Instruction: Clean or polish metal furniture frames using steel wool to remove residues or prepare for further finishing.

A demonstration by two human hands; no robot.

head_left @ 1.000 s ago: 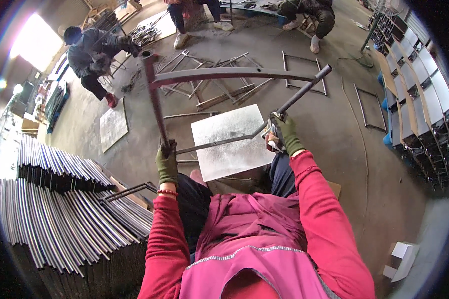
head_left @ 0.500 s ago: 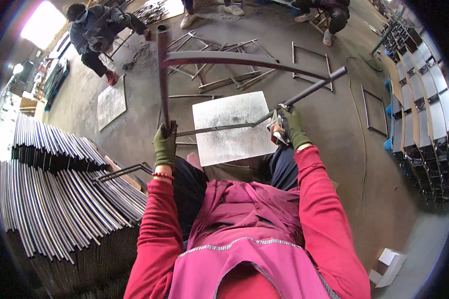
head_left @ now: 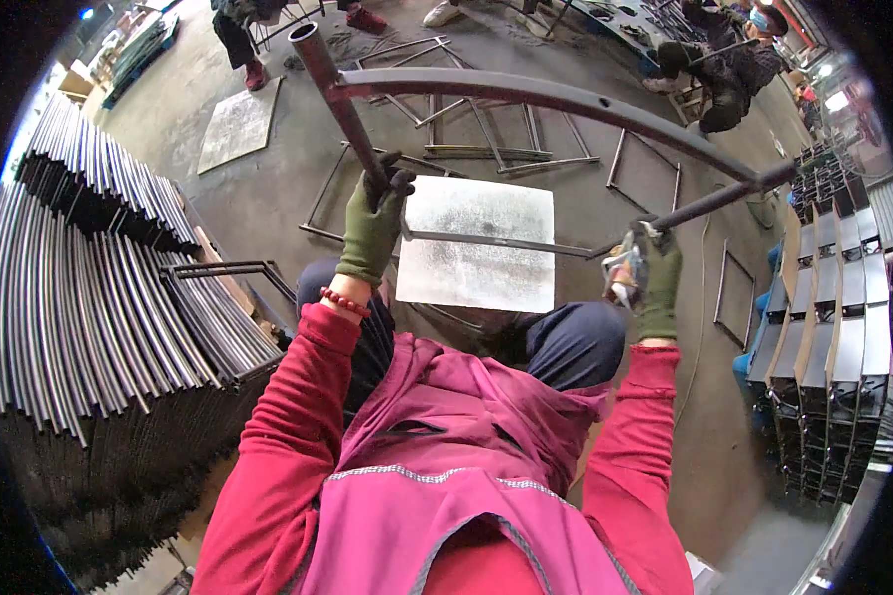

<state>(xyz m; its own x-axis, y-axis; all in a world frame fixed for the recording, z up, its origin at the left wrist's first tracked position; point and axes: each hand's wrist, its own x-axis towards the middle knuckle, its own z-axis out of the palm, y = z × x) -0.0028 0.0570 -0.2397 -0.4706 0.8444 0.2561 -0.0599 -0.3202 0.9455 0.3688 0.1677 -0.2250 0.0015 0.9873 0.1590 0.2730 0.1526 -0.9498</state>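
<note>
lots of long gray tubes are lying in a tall pile on the left. a flat pale board is resting on the floor. dark metal frames are lying in a jumble near the top. on the right, gray panels are sitting in rows. a person in dark clothes is sitting at the top right.
</note>
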